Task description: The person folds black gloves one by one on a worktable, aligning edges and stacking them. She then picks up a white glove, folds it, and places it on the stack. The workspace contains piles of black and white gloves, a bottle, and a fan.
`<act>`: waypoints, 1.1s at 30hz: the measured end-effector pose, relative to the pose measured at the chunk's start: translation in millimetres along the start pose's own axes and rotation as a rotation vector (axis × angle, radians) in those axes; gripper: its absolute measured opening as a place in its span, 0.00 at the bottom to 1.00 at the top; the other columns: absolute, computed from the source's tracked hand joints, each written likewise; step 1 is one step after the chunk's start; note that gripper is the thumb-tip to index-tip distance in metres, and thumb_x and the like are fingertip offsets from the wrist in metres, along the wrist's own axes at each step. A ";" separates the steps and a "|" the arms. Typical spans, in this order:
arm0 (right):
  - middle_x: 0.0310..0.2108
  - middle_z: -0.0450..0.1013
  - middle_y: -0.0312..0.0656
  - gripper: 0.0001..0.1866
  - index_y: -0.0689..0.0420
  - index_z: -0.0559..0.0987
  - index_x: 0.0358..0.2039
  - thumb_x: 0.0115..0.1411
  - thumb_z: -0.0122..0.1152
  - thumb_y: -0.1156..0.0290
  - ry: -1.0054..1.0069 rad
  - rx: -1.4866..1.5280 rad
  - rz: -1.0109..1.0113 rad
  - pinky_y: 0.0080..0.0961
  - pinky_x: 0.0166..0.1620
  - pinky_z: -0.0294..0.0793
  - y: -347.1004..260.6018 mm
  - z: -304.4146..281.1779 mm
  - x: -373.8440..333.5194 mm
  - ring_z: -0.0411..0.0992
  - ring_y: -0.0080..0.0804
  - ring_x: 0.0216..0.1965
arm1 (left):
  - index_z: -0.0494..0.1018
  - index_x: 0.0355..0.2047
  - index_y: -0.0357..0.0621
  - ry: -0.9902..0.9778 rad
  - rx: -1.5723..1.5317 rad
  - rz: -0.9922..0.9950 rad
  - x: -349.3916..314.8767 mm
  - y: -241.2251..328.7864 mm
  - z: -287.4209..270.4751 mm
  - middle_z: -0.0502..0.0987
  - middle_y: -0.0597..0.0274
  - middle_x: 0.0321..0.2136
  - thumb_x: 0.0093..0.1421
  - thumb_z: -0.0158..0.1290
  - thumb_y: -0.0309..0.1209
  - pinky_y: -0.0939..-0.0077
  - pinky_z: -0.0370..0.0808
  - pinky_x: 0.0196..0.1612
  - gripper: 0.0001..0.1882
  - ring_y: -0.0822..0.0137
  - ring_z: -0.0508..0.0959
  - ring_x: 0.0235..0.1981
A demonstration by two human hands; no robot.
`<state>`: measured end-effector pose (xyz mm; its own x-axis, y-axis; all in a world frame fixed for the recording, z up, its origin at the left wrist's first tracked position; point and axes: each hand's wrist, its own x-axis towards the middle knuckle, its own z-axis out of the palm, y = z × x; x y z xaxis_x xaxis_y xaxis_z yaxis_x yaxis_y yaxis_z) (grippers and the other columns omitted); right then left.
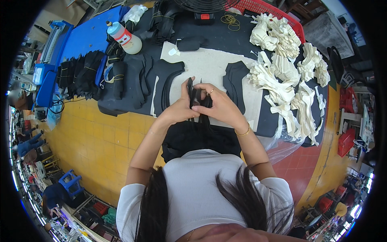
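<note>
The left hand (178, 109) and right hand (221, 107) grip thin, flat black pieces (196, 97) between them, close to the near edge of the dark-topped table (229, 44). Beyond the fingertips, a pale grey flat sheet (205, 62) lies bare between two stacks of curved black pieces (166, 74). Bunched cream strips (278, 78) crowd the right edge.

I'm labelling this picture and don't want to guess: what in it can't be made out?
Head view: full shape and number of the black pieces held between the left hand and right hand; fingers cover them.
Head view: far part of the black wire fan guard; cut off by the top edge.
Head view: fine print on the bottle label; too small.
</note>
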<state>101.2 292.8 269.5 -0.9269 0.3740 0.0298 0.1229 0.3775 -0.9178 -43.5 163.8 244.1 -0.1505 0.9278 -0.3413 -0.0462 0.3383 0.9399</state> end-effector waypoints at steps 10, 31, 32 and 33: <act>0.36 0.73 0.40 0.20 0.58 0.78 0.44 0.51 0.73 0.69 0.344 0.030 -0.068 0.22 0.37 0.74 16.4 6.6 7.7 0.74 0.26 0.32 | 0.35 0.68 0.50 -0.002 0.016 -0.050 0.5 -15.4 11.0 0.63 0.46 0.54 0.55 0.66 0.27 0.75 0.74 0.45 0.55 0.66 0.71 0.50; 0.45 0.67 0.40 0.33 0.55 0.74 0.56 0.49 0.75 0.67 -0.049 0.031 -0.071 0.22 0.39 0.73 4.0 -0.7 2.9 0.71 0.26 0.34 | 0.56 0.64 0.43 0.012 -0.325 0.013 9.2 -28.5 17.2 0.70 0.59 0.50 0.55 0.63 0.24 0.73 0.74 0.53 0.39 0.68 0.73 0.52; 0.46 0.66 0.40 0.32 0.55 0.74 0.56 0.50 0.74 0.66 -0.058 0.001 -0.089 0.23 0.39 0.73 1.7 -0.7 2.6 0.71 0.26 0.34 | 0.56 0.65 0.43 0.012 -0.355 0.004 9.9 -29.2 20.1 0.70 0.59 0.50 0.56 0.62 0.24 0.73 0.74 0.54 0.39 0.68 0.73 0.52; 0.46 0.66 0.40 0.31 0.56 0.74 0.55 0.50 0.74 0.66 -0.049 -0.013 -0.067 0.23 0.39 0.73 -0.6 -0.4 2.3 0.71 0.28 0.34 | 0.55 0.65 0.43 0.010 -0.383 -0.006 9.7 -29.7 22.9 0.69 0.58 0.51 0.56 0.61 0.24 0.73 0.73 0.54 0.39 0.68 0.73 0.52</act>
<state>99.2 293.8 270.2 -0.9496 0.3053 0.0714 0.0639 0.4114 -0.9092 -21.0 166.4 212.7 -0.1582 0.9239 -0.3485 -0.4129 0.2587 0.8733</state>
